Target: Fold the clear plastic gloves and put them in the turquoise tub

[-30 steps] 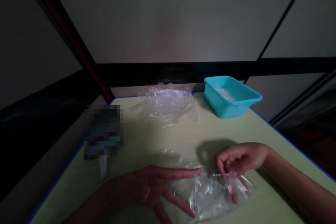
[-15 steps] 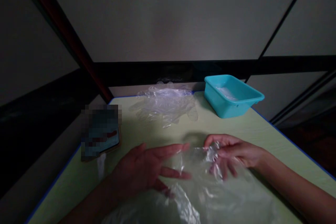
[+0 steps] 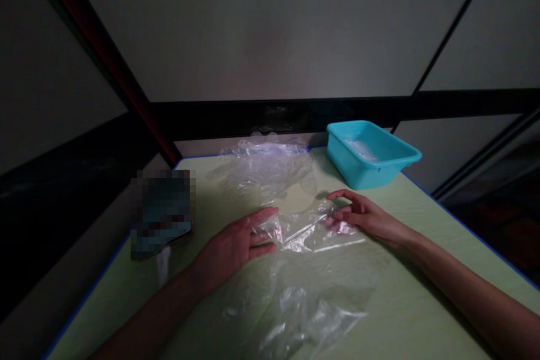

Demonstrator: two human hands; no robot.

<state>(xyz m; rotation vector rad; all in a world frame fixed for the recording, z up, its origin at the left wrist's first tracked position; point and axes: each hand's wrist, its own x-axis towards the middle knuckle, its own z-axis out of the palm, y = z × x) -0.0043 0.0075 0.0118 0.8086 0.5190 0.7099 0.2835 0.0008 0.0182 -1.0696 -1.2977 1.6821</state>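
A clear, thin plastic glove (image 3: pixel 312 230), crinkled and shiny, stretches between my hands, its loose part spreading toward me over the table. My left hand (image 3: pixel 236 244) has its fingers out straight and apart at the glove's left edge, and some of them show through the film. At the other edge, my right hand (image 3: pixel 358 216) has thumb and fingers curled around the film, with several fingertips visible behind it. Just beyond my hands lies a heap of clear plastic gloves (image 3: pixel 270 166), with rounded finger ends at its border.
A turquoise plastic basin (image 3: pixel 358 171) stands at the back right of the pale green table (image 3: pixel 426 225), with something clear inside. A pixelated, dark flat object (image 3: pixel 164 214) sits at left beside a white strip (image 3: pixel 162 267). Cabinet panels (image 3: pixel 274 39) rise behind the table.
Both hands have moved away from me, lower over the table. The glove's upper part has gone with them and is now pulled more taut, its near part spread on the table.
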